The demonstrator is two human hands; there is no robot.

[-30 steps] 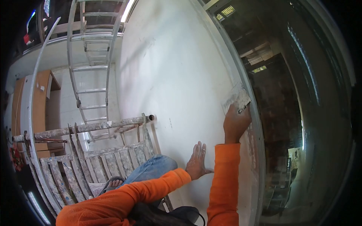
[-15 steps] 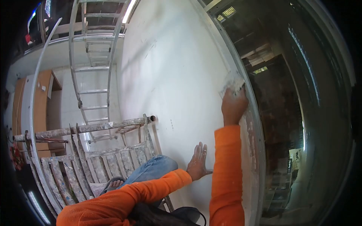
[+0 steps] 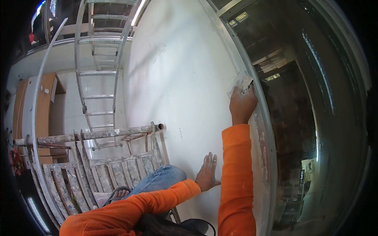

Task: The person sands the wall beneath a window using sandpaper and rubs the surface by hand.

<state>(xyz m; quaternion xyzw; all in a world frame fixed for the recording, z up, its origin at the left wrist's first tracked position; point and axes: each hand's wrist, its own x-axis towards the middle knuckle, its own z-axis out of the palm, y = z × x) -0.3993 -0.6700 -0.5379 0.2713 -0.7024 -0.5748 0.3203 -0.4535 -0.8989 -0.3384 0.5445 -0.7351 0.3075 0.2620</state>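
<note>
White wall [image 3: 177,86], faintly smudged with grey, fills the middle of the view, bordered on the right by a metal frame [image 3: 263,98]. Close beside that frame, the right hand [image 3: 242,104] has its fingers closed around a flat scraper [image 3: 239,80], whose pale blade lies at the wall and points beyond the knuckles, toward the top of the view. Its dark edge slants upward toward the frame; the grip is hidden by the hand, so its full long axis cannot be told. Lower down, the left hand [image 3: 207,173] lies against the wall, fingers extended upward and thumb spread out toward the right forearm. Both arms wear orange sleeves [image 3: 237,169]. Beyond the left sleeve come a knee in blue jeans [image 3: 163,179] and a sandalled foot [image 3: 120,192] by a slatted platform [image 3: 138,168] crusted with paint or plaster. Above the slats runs a spattered pipe [image 3: 106,134], and a metal ladder [image 3: 98,96] rises behind it. Farther left stands brown wooden furniture [image 3: 46,102] near pale floor tiles [image 3: 73,98]. Right of the frame, dark glass [image 3: 291,129] carries dim reflections and bright streaks.
</note>
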